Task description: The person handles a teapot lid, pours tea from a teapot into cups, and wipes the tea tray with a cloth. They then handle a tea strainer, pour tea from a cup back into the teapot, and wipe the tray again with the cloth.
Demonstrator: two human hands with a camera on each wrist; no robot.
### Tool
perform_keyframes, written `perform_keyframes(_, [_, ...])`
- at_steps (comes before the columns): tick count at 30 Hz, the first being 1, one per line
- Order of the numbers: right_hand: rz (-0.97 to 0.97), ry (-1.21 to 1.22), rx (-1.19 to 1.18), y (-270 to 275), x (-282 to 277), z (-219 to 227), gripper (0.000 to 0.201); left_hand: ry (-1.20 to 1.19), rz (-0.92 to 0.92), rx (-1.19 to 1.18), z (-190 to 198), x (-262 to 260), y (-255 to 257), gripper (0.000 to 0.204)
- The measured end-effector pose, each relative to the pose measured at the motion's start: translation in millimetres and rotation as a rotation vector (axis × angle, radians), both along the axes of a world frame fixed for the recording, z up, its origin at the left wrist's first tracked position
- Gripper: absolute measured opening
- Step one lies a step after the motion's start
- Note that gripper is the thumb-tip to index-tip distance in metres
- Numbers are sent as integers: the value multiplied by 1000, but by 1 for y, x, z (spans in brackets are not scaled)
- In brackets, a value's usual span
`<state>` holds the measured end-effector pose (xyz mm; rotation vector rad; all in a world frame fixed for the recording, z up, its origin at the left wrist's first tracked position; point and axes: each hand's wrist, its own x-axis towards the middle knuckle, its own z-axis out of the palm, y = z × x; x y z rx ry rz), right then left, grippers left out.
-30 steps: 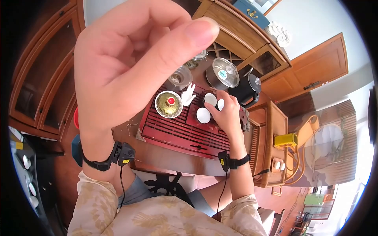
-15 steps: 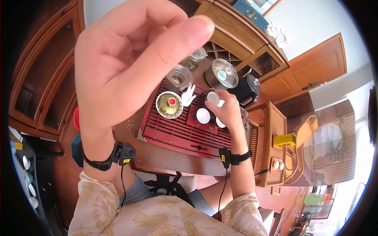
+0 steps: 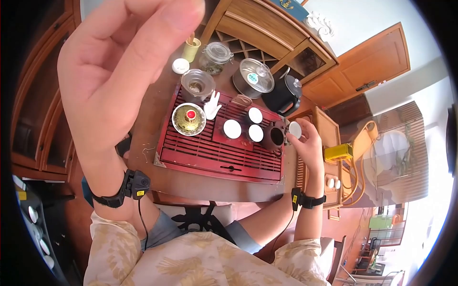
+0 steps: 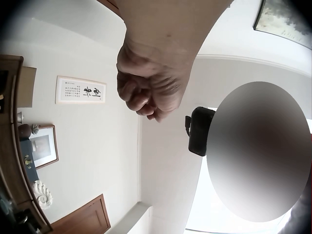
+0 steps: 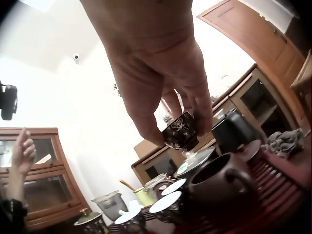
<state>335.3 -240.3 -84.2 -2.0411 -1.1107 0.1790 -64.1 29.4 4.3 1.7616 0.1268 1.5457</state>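
Right hand (image 3: 307, 145): a small dark teacup (image 5: 180, 131), white inside, is pinched between thumb and fingertips, lifted clear just beside the brown clay teapot (image 3: 275, 136) at the right end of the red slatted tea tray (image 3: 210, 157). Left hand (image 3: 114, 62): raised close to the head camera, fingers loosely curled, nothing held. Three white-lined cups (image 3: 233, 128) are stood on the tray beside a gold lidded bowl (image 3: 189, 119).

The left hand (image 3: 119, 62) is raised high and close to the head camera, on the left of the scene, its fingers loosely curled toward the thumb and holding nothing. Its forearm rises from a patterned sleeve, a black band at the wrist. The right hand (image 3: 305, 143) reaches far to the right, arm extended, thumb and fingers (image 5: 195, 105) pinching something small and dark.
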Motion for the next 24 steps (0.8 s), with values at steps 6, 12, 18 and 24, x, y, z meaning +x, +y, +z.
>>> perform_keyframes(6, [-1,-191,-137,-30,16,-20,64,-17,-30,-22,0,1,-1,18])
perform_keyframes(12, [7,-340,-175,-26,11,-23,61,-6,-22,-16,1,1,0,19])
perform_keyframes(18, [91,-439,-152,-16,6,-19,61,10,-58,17,-1,0,3,19])
perform_keyframes(24, [151,-450,-166,-2,-10,-6,58,-22,-20,-11,0,5,-2,19])
